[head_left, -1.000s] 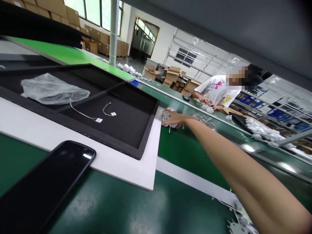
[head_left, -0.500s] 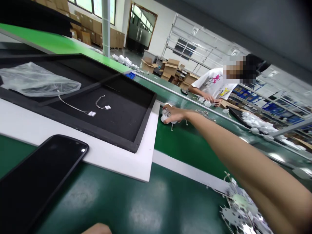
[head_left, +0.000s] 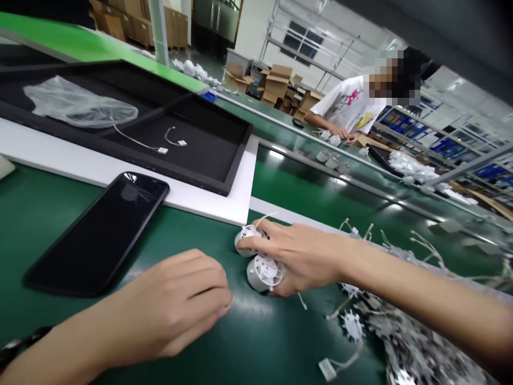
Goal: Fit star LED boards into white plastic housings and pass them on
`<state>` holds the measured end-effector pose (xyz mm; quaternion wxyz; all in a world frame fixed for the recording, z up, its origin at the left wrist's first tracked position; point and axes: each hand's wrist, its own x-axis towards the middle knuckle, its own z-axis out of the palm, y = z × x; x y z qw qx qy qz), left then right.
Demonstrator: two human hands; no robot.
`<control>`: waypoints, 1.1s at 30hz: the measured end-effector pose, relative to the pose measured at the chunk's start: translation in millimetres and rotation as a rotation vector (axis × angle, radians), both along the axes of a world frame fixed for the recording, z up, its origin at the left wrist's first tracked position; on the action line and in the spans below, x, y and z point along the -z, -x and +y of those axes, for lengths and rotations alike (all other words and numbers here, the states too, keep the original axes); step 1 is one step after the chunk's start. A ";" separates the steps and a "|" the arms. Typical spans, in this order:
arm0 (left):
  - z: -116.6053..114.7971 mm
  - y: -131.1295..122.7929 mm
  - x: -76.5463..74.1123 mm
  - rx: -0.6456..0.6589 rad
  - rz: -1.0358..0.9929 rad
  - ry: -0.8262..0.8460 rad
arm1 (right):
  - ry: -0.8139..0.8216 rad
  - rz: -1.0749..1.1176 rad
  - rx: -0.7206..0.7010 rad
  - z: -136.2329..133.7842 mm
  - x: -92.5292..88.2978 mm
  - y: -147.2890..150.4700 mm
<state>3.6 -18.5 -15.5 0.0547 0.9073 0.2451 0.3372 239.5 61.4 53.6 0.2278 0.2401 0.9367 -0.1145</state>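
Observation:
My right hand point(head_left: 298, 251) is closed around two small white round fan housings point(head_left: 266, 272), with spoked tops and thin white wires. They are at the green tabletop, just in front of the white board's corner. My left hand point(head_left: 188, 299) is curled a short way to their left, apart from them. Its fingertips are turned under, so whatever they may hold is hidden. Below and right of my right forearm lies a heap of white spiky discs with wires point(head_left: 425, 331). One loose disc point(head_left: 353, 326) with a wire and plug lies at its near edge.
A black phone point(head_left: 100, 235) lies at left. Behind it, a black-framed tray point(head_left: 200, 166) on a white board point(head_left: 236, 208) holds a clear plastic bag point(head_left: 80, 104) and a short cable point(head_left: 172, 138). More housings point(head_left: 332, 160) stand beyond the rail. A co-worker point(head_left: 348, 107) works across.
My right hand has come back towards me from the far strip, bringing the fan housings. My left hand has risen into view from the bottom edge. The view has tilted down.

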 end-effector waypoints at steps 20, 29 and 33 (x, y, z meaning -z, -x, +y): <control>-4.4 -1.8 3.1 0.102 -0.026 0.019 | -0.395 0.454 0.366 -58.8 30.0 -34.1; -3.7 -4.3 12.1 0.037 0.181 0.060 | -0.306 0.776 0.420 -77.5 54.3 -26.8; -2.5 -4.4 11.2 0.073 0.177 0.083 | -0.208 0.805 0.394 -80.8 51.0 -30.1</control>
